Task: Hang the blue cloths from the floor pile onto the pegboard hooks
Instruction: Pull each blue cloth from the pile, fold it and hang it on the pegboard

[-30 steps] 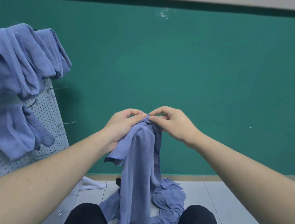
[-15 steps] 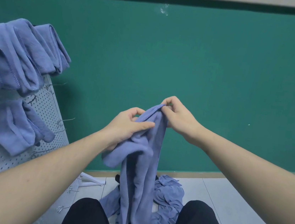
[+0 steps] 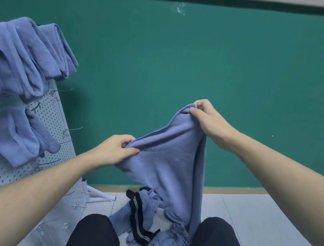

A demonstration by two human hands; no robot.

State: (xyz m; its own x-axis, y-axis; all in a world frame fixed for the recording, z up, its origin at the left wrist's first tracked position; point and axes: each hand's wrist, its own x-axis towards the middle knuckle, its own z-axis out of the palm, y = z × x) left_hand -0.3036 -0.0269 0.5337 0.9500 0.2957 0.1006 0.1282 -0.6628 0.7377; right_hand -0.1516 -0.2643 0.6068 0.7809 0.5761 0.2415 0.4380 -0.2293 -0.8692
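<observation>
A blue cloth (image 3: 169, 160) hangs spread between my hands in front of the green wall. My left hand (image 3: 114, 149) pinches its top edge low at the centre. My right hand (image 3: 208, 120) pinches a corner higher up and to the right. The cloth's lower end trails down to the pile of blue cloths (image 3: 153, 209) on the floor between my knees. At the left leans a white pegboard (image 3: 59, 122) with wire hooks (image 3: 73, 129). Several blue cloths (image 3: 22, 58) hang over its top, and another blue cloth (image 3: 18, 136) hangs lower down.
A black strap with a pale stripe (image 3: 139, 220) lies across the pile. The pegboard's white foot (image 3: 99, 195) sticks out on the grey floor tiles (image 3: 247, 219). My dark-trousered knees (image 3: 214, 239) frame the pile. Loose hooks (image 3: 67, 225) lie on a flat panel at lower left.
My hands have drawn apart: the right went up and right, the left down and left. The bunched cloth has opened out between them.
</observation>
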